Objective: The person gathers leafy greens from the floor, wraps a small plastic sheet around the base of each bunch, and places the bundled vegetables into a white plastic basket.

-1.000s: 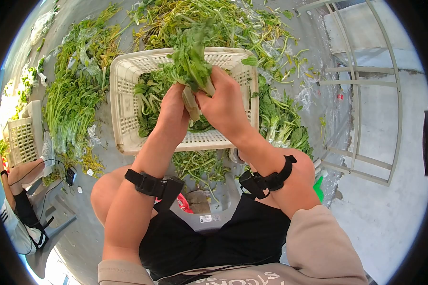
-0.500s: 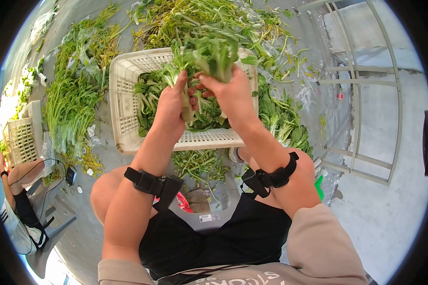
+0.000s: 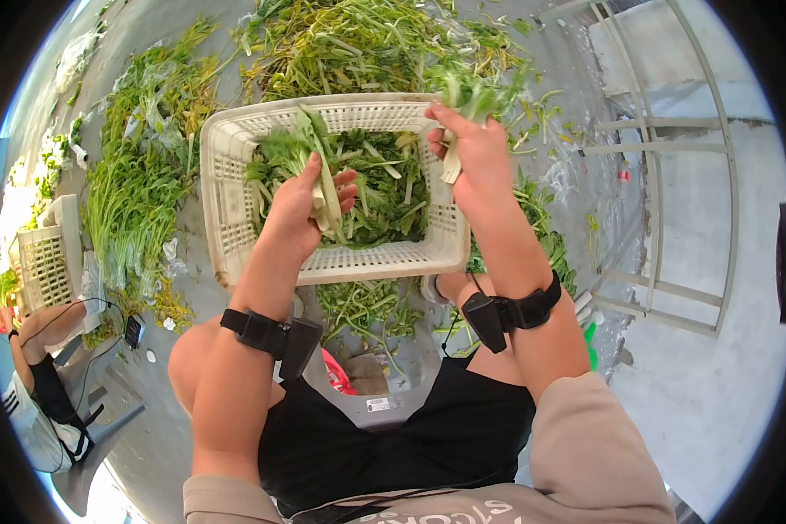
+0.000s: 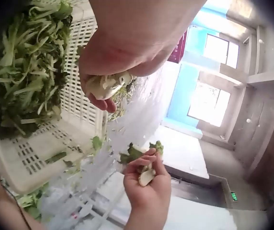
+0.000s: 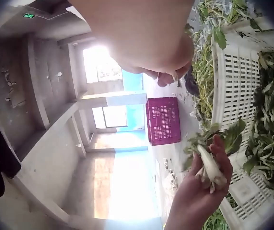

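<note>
A white plastic crate (image 3: 349, 272) stands before my knees, with cut leafy greens (image 3: 384, 196) lying in it. Over the crate's left half, my left hand (image 3: 295, 214) holds a bunch of leafy greens (image 3: 327, 194), pale stalks across the palm and leaves pointing away. The right wrist view shows the pale stalk (image 5: 209, 163) of this bunch along the fingers. At the crate's far right corner, my right hand (image 3: 485, 162) grips a second bunch (image 3: 470, 94) with its white stalk ends downward. Its cut stalk end (image 4: 147, 177) shows in the left wrist view.
Heaps of yellowing leaves (image 3: 349, 57) lie behind the crate, and long-stemmed greens (image 3: 135, 192) spread on the floor at left. A metal rack (image 3: 653, 153) stands at right. Another person's leg (image 3: 57, 327) is at far left. A purple crate (image 5: 163, 120) sits farther off.
My hands have come apart. The right one moved right to the crate's far corner with one bunch; the left moved slightly left and nearer with the other.
</note>
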A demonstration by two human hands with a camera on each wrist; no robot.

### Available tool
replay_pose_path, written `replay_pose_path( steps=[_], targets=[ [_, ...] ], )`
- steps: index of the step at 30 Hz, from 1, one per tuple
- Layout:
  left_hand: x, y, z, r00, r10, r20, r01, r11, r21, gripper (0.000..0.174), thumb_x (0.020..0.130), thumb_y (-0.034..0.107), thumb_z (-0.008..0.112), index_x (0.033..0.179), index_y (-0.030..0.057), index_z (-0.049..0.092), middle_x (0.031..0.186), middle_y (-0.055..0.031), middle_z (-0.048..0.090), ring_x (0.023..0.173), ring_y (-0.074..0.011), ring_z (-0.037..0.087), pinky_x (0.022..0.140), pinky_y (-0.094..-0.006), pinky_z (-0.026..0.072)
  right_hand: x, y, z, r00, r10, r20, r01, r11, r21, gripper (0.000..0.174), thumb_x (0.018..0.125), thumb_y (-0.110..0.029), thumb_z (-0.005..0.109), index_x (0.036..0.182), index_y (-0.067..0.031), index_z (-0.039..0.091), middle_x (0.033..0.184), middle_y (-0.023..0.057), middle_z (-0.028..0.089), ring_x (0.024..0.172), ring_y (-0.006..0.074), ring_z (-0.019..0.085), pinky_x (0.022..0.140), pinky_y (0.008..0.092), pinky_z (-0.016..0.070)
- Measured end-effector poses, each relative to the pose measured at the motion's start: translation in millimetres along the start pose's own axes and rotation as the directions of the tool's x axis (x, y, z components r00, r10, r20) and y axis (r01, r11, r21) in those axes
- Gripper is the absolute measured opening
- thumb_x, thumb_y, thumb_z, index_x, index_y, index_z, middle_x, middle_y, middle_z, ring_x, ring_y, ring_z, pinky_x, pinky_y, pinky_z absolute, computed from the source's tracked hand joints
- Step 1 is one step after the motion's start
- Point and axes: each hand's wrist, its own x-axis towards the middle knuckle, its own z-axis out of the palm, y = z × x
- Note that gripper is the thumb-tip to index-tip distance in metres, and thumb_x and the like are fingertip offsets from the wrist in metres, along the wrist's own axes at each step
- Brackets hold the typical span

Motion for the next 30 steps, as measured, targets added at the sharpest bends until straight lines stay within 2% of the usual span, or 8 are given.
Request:
replay_pose_path(
  steps=[2, 7, 10, 16, 20, 23, 28, 30],
  targets=[
    [0.5, -5.8, 0.1, 1.0, 0.003, 0.001, -0.003, 1.0, 0.014, 0.036, 0.104, 0.039, 0.049, 0.114, 0.0038, 0.05, 0.094, -0.01, 0.063, 0.071, -0.017, 0.061, 0.065, -0.0329, 0.056, 0.6, 4.9, 0.4, 0.993, 0.069, 0.098, -0.07, 0.998, 0.01, 0.022, 0.088, -0.005, 0.071, 0.105, -0.0014, 0.059, 0.09, 0.0095, 0.07, 0.063, 0.0126, 0.059, 0.055, 0.0271, 0.0472],
    [0.9, -6.0, 4.5, 0.991, 0.048, 0.126, -0.039, 0.997, -0.072, 0.035, 0.101, 0.04, 0.056, 0.11, 0.0063, 0.05, 0.078, 0.0001, 0.051, 0.064, -0.0103, 0.049, 0.057, -0.0264, 0.0453, -4.3, 7.4, 3.8, 0.984, 0.101, 0.145, -0.097, 0.995, -0.03, 0.022, 0.087, -0.006, 0.072, 0.104, -0.0012, 0.06, 0.089, 0.0079, 0.068, 0.061, 0.0111, 0.057, 0.054, 0.0267, 0.0461],
    [-2.9, -2.4, 10.5, 0.997, 0.015, 0.076, -0.012, 0.999, -0.052, 0.033, 0.101, 0.038, 0.058, 0.11, 0.0065, 0.051, 0.073, 0.0025, 0.046, 0.063, -0.0094, 0.046, 0.056, -0.0255, 0.042, -4.1, 9.4, 4.2, 0.972, 0.111, 0.206, -0.098, 0.993, -0.069, 0.023, 0.087, -0.008, 0.073, 0.105, -0.0011, 0.061, 0.088, 0.0071, 0.068, 0.06, 0.0107, 0.056, 0.054, 0.0267, 0.0456],
    [-1.8, -0.7, 8.3, 0.99, 0.053, 0.131, -0.064, 0.994, 0.083, 0.025, 0.098, 0.031, 0.063, 0.103, 0.0064, 0.058, 0.074, 0.0023, 0.052, 0.065, -0.009, 0.05, 0.058, -0.0258, 0.0446, -14.3, 2.8, 16.0, 0.93, 0.172, 0.324, -0.136, 0.982, -0.129, 0.024, 0.092, -0.017, 0.071, 0.107, -0.0014, 0.061, 0.088, 0.0074, 0.067, 0.062, 0.0101, 0.056, 0.055, 0.026, 0.0463],
    [-13.9, 6.0, 23.2, 0.999, 0.054, 0.0, -0.054, 0.998, 0.04, 0.021, 0.098, 0.028, 0.064, 0.099, 0.0073, 0.06, 0.078, 0.0009, 0.057, 0.069, -0.0089, 0.055, 0.059, -0.0263, 0.0464, -19.8, 5.2, 20.4, 0.895, 0.242, 0.374, -0.221, 0.97, -0.099, 0.026, 0.097, -0.022, 0.062, 0.11, -0.0001, 0.061, 0.091, 0.009, 0.068, 0.068, 0.0137, 0.06, 0.062, 0.029, 0.0512],
    [-13.5, 7.7, 20.6, 0.995, 0.097, 0.036, -0.097, 0.995, -0.004, 0.02, 0.098, 0.028, 0.065, 0.1, 0.0084, 0.059, 0.08, -0.0003, 0.06, 0.071, -0.0096, 0.058, 0.06, -0.0273, 0.0479, -23.3, 5.3, 23.7, 0.871, 0.254, 0.421, -0.254, 0.966, -0.058, 0.028, 0.098, -0.022, 0.059, 0.115, 0.0005, 0.06, 0.095, 0.0097, 0.068, 0.075, 0.0169, 0.063, 0.07, 0.0326, 0.0541],
    [-7.2, 8.5, 9.0, 0.971, 0.203, 0.129, -0.199, 0.979, -0.041, 0.018, 0.096, 0.027, 0.067, 0.096, 0.0114, 0.057, 0.072, 0.0034, 0.05, 0.059, -0.0084, 0.048, 0.055, -0.0269, 0.0408, -20.4, 15.7, 22.2, 0.85, 0.301, 0.433, -0.32, 0.947, -0.03, 0.029, 0.098, -0.02, 0.061, 0.119, 0.0006, 0.06, 0.101, 0.0078, 0.067, 0.085, 0.0191, 0.065, 0.079, 0.0364, 0.0552],
    [-9.2, 10.7, 9.4, 0.97, 0.207, 0.125, -0.202, 0.978, -0.049, 0.018, 0.096, 0.026, 0.068, 0.095, 0.012, 0.056, 0.071, 0.0039, 0.048, 0.058, -0.008, 0.046, 0.055, -0.0265, 0.039, -17.7, 22.8, 20.6, 0.855, 0.305, 0.42, -0.276, 0.952, -0.13, 0.03, 0.096, -0.02, 0.065, 0.118, -0.0002, 0.061, 0.103, 0.0051, 0.067, 0.09, 0.0179, 0.065, 0.081, 0.0363, 0.0541]
  ],
)
